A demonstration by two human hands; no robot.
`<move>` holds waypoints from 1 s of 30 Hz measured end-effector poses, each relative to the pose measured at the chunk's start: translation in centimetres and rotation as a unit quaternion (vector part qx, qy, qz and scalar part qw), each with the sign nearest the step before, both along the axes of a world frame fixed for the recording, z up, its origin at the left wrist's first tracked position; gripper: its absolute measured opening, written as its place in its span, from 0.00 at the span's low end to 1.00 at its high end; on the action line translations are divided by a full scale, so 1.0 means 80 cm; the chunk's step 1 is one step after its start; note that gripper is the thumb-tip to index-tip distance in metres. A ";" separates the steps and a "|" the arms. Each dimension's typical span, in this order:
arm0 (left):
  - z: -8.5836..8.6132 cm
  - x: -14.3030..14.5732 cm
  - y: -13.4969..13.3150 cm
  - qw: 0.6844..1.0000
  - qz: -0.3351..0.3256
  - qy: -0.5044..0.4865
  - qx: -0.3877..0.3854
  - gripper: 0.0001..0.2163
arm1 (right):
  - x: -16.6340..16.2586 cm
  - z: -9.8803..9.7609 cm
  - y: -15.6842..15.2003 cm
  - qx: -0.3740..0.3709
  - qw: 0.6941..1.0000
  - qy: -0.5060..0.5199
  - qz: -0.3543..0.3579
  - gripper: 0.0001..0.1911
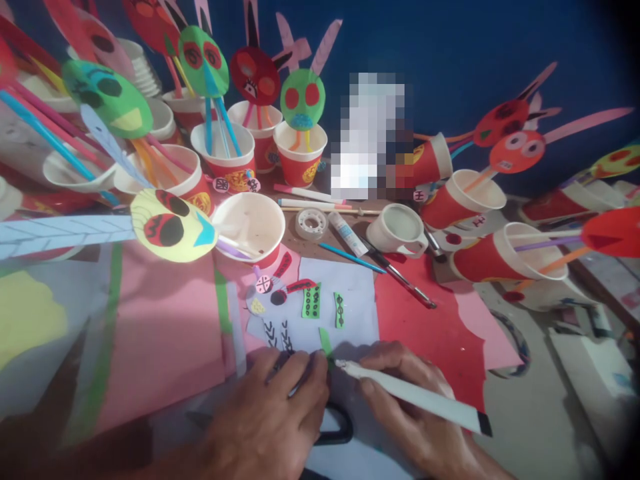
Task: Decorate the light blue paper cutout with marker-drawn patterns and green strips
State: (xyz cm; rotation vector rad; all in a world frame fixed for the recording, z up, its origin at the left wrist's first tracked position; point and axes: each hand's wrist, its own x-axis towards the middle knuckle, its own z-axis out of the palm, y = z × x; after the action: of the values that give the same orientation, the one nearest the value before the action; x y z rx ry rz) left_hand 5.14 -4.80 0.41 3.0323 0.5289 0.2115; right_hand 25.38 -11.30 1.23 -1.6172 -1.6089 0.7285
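Head view: at the pale blue sheet's near edge, our left hand pins a green strip with bunched fingers; our right hand grips a white pen, tip on it. A slipping strip could smear ink, we judge.

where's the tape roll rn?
Head view, centre: the tape roll lies flat between the paper cup on its left and the glue tube on its right, beyond the right hand holding a white pen.

right hand: grips white marker, tip on green strip | left hand: presses lilac sheet at table's near edge | cups: far edge
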 end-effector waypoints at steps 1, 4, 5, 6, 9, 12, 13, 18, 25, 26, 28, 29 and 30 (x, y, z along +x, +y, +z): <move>0.001 0.000 0.000 1.000 -0.001 0.004 -0.001 0.11 | 0.001 0.000 0.003 0.012 1.000 -0.010 0.010 0.02; 0.005 0.001 -0.001 1.000 0.000 0.005 -0.001 0.11 | 0.000 -0.001 0.009 0.037 0.999 -0.020 0.013 0.04; 0.007 0.001 -0.001 1.000 0.005 0.008 -0.003 0.11 | -0.001 -0.001 0.010 0.046 0.999 -0.020 0.013 0.04; 0.007 0.002 -0.001 1.000 0.009 0.011 -0.004 0.11 | -0.002 -0.002 0.010 0.052 0.998 -0.019 0.013 0.04; 0.007 0.003 0.000 1.000 0.016 0.011 -0.005 0.10 | -0.003 -0.004 0.009 0.049 0.999 -0.010 0.011 0.02; 0.006 0.003 0.000 1.000 0.016 -0.005 -0.002 0.11 | -0.002 -0.005 0.007 0.035 0.999 0.002 0.009 0.03; 0.005 0.003 0.000 1.000 0.022 -0.007 -0.002 0.12 | -0.001 -0.005 0.007 0.029 1.000 0.009 0.007 0.03; 0.002 0.001 -0.004 0.999 0.028 -0.030 0.010 0.13 | 0.001 -0.008 0.004 -0.001 0.998 0.062 -0.008 0.03; 0.006 0.003 -0.003 1.000 0.021 -0.021 0.000 0.14 | 0.003 -0.010 0.003 0.005 1.000 0.020 -0.002 0.03; 0.006 0.004 -0.002 1.000 0.022 -0.020 -0.003 0.15 | 0.002 -0.009 0.004 0.013 1.000 0.009 0.002 0.03; 0.007 0.003 -0.001 1.000 0.017 -0.025 -0.004 0.16 | 0.001 -0.007 0.006 0.032 0.999 -0.012 0.006 0.04; 0.006 0.003 -0.001 0.999 0.014 -0.031 -0.004 0.17 | 0.001 -0.007 0.007 0.037 0.999 -0.021 0.007 0.04; 0.004 0.003 -0.001 0.999 0.014 -0.032 -0.007 0.16 | 0.000 -0.006 0.008 0.040 0.999 -0.027 0.006 0.04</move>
State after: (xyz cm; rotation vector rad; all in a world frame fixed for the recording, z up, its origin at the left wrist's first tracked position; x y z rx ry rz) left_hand 5.34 -4.85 0.73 2.9940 0.5658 0.3047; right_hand 25.40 -10.68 0.74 -1.5834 -1.6659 0.6248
